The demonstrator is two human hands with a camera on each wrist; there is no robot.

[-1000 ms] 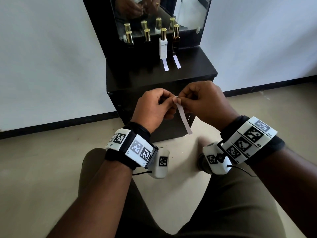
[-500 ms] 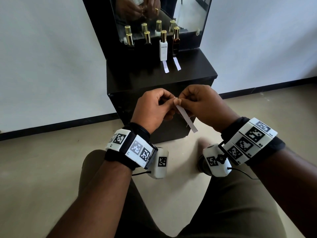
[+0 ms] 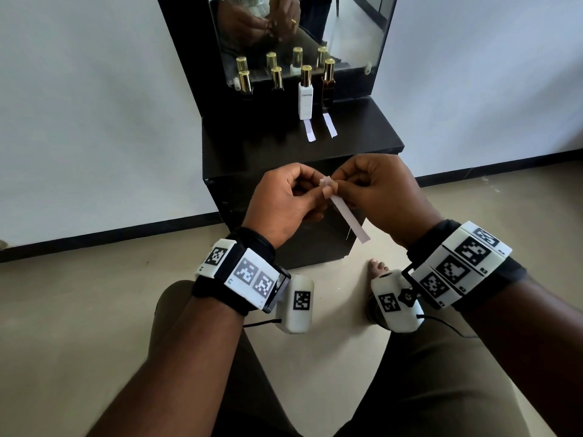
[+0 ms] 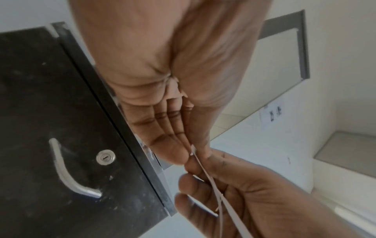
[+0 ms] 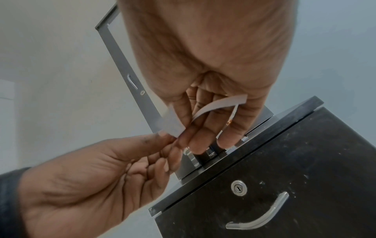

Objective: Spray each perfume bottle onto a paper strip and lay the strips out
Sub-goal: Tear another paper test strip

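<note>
Left hand (image 3: 285,203) raised in front of the cabinet (image 3: 356,146), fingers curled in, thumb and forefinger pinching the top end of a paper strip (image 3: 347,219). Same hand seen from the right wrist (image 5: 97,173), thumb pressed against the strip's (image 5: 173,124) end. Strip held in the air between both hands, hanging down and to the right toward the floor, clear of the cabinet top. Right hand (image 3: 383,197) just beside the left, fingers bent, thumb and fingertips pinching the same upper end; seen from the left wrist (image 4: 234,193), the strip's (image 4: 205,170) edge running across its fingers. Whether more than one strip sits in the pinch, cannot tell.

On the cabinet top, against the mirror (image 3: 347,33), four gold-capped bottles in a row: two dark ones (image 3: 245,83) at left, then a white bottle (image 3: 305,96), then a brown bottle (image 3: 328,86). One laid strip (image 3: 310,131) flat just in front of the white bottle, another laid strip (image 3: 330,125) just in front of the brown one, the two side by side and apart.
</note>
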